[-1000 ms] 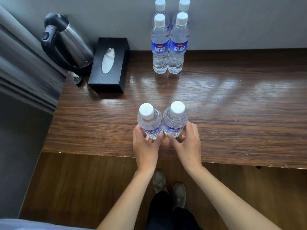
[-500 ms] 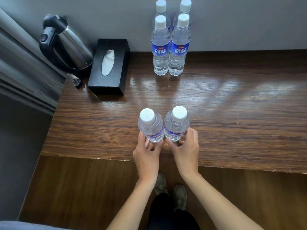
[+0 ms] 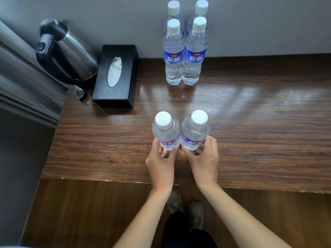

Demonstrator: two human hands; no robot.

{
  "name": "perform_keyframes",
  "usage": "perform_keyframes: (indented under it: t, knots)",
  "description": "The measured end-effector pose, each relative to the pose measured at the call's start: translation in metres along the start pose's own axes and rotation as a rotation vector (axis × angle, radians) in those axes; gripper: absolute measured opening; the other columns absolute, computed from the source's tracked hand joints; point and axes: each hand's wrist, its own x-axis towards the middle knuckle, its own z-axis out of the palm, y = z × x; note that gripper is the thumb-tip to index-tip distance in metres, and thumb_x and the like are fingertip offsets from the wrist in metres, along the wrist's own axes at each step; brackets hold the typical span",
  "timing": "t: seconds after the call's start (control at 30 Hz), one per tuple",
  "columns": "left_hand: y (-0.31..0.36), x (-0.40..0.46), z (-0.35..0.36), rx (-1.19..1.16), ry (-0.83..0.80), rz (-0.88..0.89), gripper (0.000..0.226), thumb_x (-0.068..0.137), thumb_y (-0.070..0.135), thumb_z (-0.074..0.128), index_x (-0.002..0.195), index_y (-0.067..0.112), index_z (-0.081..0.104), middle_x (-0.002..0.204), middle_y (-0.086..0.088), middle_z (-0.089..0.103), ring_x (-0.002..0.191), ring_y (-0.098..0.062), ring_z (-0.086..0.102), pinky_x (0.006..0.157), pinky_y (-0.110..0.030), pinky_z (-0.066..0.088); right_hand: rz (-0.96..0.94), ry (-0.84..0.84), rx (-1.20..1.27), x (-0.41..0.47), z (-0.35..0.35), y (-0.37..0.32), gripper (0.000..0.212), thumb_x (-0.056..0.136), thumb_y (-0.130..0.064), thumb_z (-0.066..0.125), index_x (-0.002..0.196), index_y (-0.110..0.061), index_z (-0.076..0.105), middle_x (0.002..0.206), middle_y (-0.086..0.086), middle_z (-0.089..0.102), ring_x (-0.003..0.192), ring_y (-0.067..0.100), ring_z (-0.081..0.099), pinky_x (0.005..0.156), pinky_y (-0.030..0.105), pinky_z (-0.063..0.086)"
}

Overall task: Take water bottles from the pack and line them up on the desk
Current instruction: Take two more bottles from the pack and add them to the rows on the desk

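Observation:
Two clear water bottles with white caps and blue labels stand side by side near the front of the wooden desk (image 3: 250, 140). My left hand (image 3: 160, 163) grips the left bottle (image 3: 165, 131) low on its body. My right hand (image 3: 204, 161) grips the right bottle (image 3: 195, 130) the same way. The two held bottles touch each other. At the back by the wall stand several more bottles (image 3: 185, 51) in a tight two-by-two block; no pack wrapping is visible.
A black tissue box (image 3: 116, 77) lies at the back left of the desk. A steel kettle (image 3: 66, 52) with a black handle stands left of it, by a grey curtain. The desk's front edge (image 3: 250, 187) runs below my hands; my shoes show on the floor.
Both hands have pushed the two bottles a little farther onto the desk, away from the front edge. The grip on each bottle is unchanged.

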Motion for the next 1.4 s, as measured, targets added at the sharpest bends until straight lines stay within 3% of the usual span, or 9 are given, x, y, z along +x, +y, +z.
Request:
perform_keyframes:
  t: [0.23,0.37,0.57,0.83,0.97,1.3,1.4]
  knots:
    - [0.009,0.025,0.011,-0.023,-0.026,0.003,0.049,0.078,0.012,0.084,0.121,0.020,0.063,0.113,0.009,0.074,0.109,-0.006,0.069,0.094,-0.034,0.059,-0.031,0.023,-0.002,0.025,0.006,-0.006,0.049,0.070,-0.030,0.084,0.109,-0.022,0.056,0.105,-0.013,0.052,0.101,0.013,0.058,0.081,0.038,0.056]
    - [0.014,0.040,0.015,-0.017,-0.046,0.034,0.046,0.077,0.010,0.084,0.118,0.017,0.064,0.108,0.004,0.076,0.103,-0.013,0.072,0.086,-0.032,0.060,-0.047,0.027,-0.015,0.042,0.011,-0.007,0.046,0.070,-0.028,0.083,0.108,-0.022,0.057,0.104,-0.012,0.052,0.099,0.015,0.057,0.080,0.037,0.054]
    - [0.019,0.058,0.024,-0.031,-0.062,0.053,0.053,0.076,0.012,0.085,0.123,0.026,0.063,0.113,0.013,0.074,0.108,0.001,0.068,0.090,-0.018,0.057,-0.065,0.042,-0.042,0.063,0.017,-0.007,0.047,0.069,-0.027,0.084,0.107,-0.023,0.058,0.101,-0.013,0.053,0.094,0.014,0.056,0.078,0.037,0.053]
    - [0.019,0.087,0.039,-0.027,-0.050,0.080,0.047,0.073,0.010,0.087,0.114,0.018,0.065,0.100,0.006,0.077,0.094,-0.006,0.073,0.082,-0.023,0.060,-0.081,0.048,-0.051,0.092,0.023,-0.010,0.045,0.066,-0.028,0.084,0.102,-0.024,0.058,0.097,-0.013,0.053,0.093,0.017,0.056,0.079,0.035,0.051]
    - [0.019,0.102,0.046,0.000,-0.049,0.116,0.045,0.072,0.012,0.088,0.110,0.017,0.065,0.092,0.003,0.077,0.086,-0.012,0.075,0.077,-0.023,0.060,-0.083,0.057,-0.027,0.105,0.028,-0.010,0.050,0.065,-0.026,0.084,0.109,-0.025,0.059,0.104,-0.014,0.055,0.101,0.014,0.057,0.082,0.038,0.052]
    - [0.029,0.132,0.060,-0.048,-0.085,0.111,0.047,0.074,0.009,0.086,0.111,0.026,0.064,0.093,0.021,0.075,0.083,0.003,0.072,0.081,-0.033,0.061,-0.107,0.074,-0.059,0.136,0.035,-0.018,0.053,0.067,-0.027,0.084,0.113,-0.027,0.058,0.104,-0.016,0.055,0.101,0.012,0.058,0.084,0.037,0.053]
    - [0.032,0.140,0.063,-0.014,-0.083,0.125,0.048,0.073,0.013,0.088,0.110,0.032,0.063,0.088,0.026,0.073,0.080,0.006,0.070,0.080,-0.031,0.060,-0.104,0.085,-0.081,0.144,0.036,-0.022,0.050,0.068,-0.029,0.084,0.111,-0.027,0.058,0.103,-0.016,0.056,0.100,0.010,0.057,0.083,0.032,0.052]
